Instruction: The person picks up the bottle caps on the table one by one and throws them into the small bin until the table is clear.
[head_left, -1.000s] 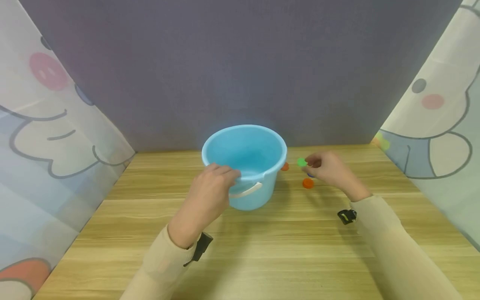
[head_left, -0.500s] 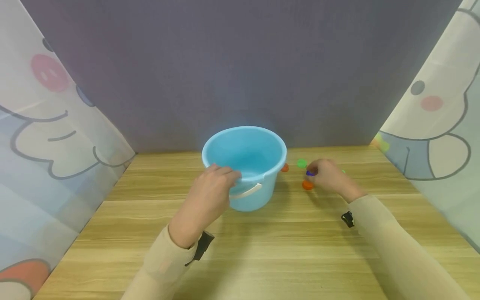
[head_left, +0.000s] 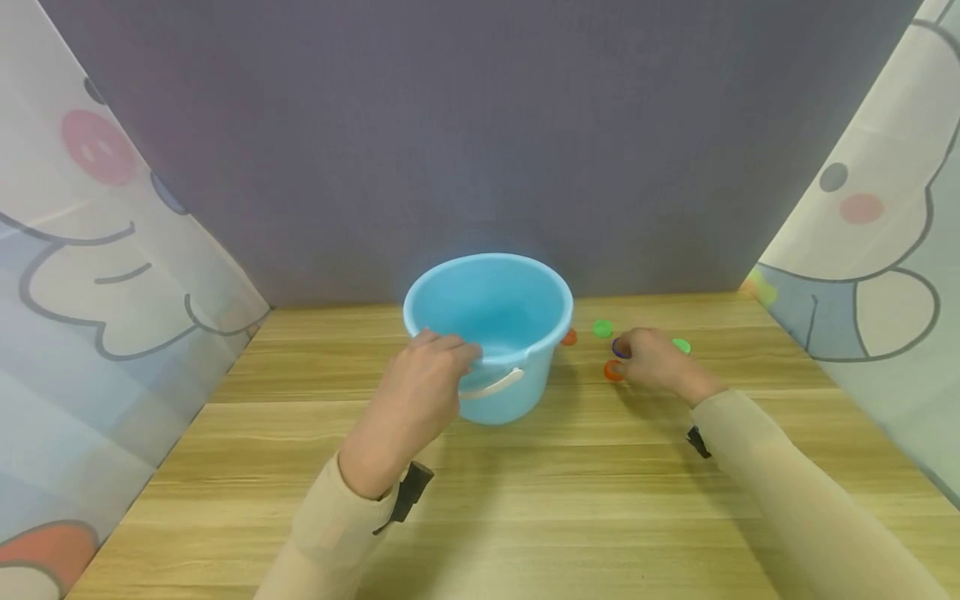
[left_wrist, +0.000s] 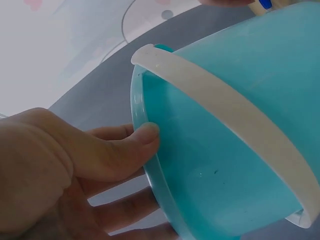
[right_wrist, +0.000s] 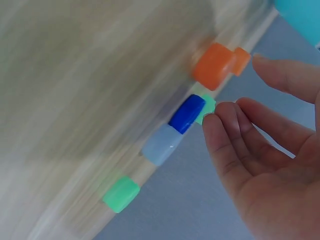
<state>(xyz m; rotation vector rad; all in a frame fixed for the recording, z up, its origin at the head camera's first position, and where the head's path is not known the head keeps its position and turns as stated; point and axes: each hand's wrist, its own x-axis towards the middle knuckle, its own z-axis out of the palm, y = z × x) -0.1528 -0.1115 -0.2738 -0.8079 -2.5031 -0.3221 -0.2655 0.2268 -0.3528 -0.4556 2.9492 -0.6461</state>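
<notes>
A light blue bucket (head_left: 517, 404) with a white handle (left_wrist: 225, 112) stands on the table. My left hand (head_left: 412, 392) grips its near rim, thumb on the outer side where the handle hangs, fingers over the other side. To the right of the bucket, my right hand (head_left: 660, 360) is low among small bottle caps, thumb and fingers apart with nothing between them. Its fingertips are close by a dark blue cap (right_wrist: 187, 113) and an orange cap (right_wrist: 214, 66); whether they touch is unclear. A pale blue cap (right_wrist: 161, 144) lies beside the dark blue one.
One green cap (head_left: 602, 328) lies farther back, another green cap (head_left: 681, 346) just behind the right hand. A second orange cap (head_left: 570, 337) sits close against the bucket's right side. A grey wall (head_left: 480, 125) borders the wooden table (head_left: 570, 517); patterned curtains (head_left: 862, 250) flank it.
My right hand has moved from beside the rear green cap down towards the dark blue and front orange caps, uncovering the right green cap. The left hand and bucket stay put.
</notes>
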